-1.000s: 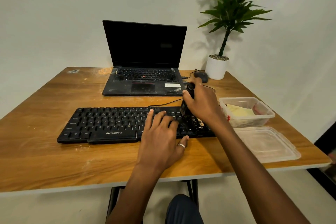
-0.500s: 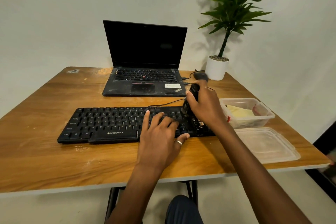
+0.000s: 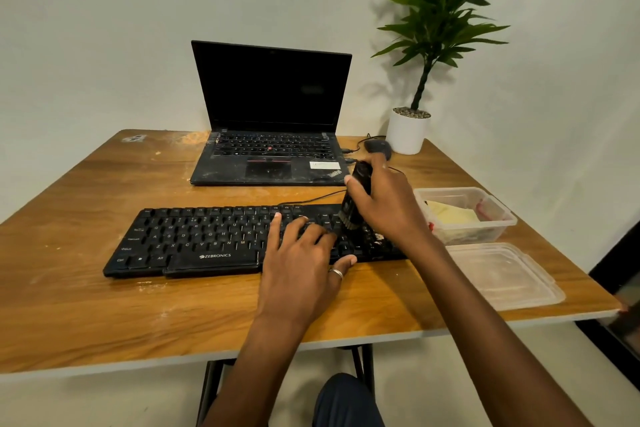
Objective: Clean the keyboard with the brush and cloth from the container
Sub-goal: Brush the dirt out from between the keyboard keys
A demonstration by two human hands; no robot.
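The brown wooden desk (image 3: 86, 305) is smooth, with pale scratchy marks. The left hand (image 3: 304, 260) lies flat, fingers straight, on the bumpy keys of the long black keyboard (image 3: 207, 239). The right hand (image 3: 388, 208) curls round a black brush (image 3: 350, 215), held upright with its bristles touching keys near the right end; the arm hides that end. A clear plastic lid (image 3: 502, 274) lies to the right. Behind it, the clear container (image 3: 491, 232) holds a soft yellow cloth (image 3: 450, 217). Farther back stand a dusty black laptop (image 3: 270, 135), a dark mouse (image 3: 377, 146) and a leafy plant (image 3: 443, 10) in a white pot.
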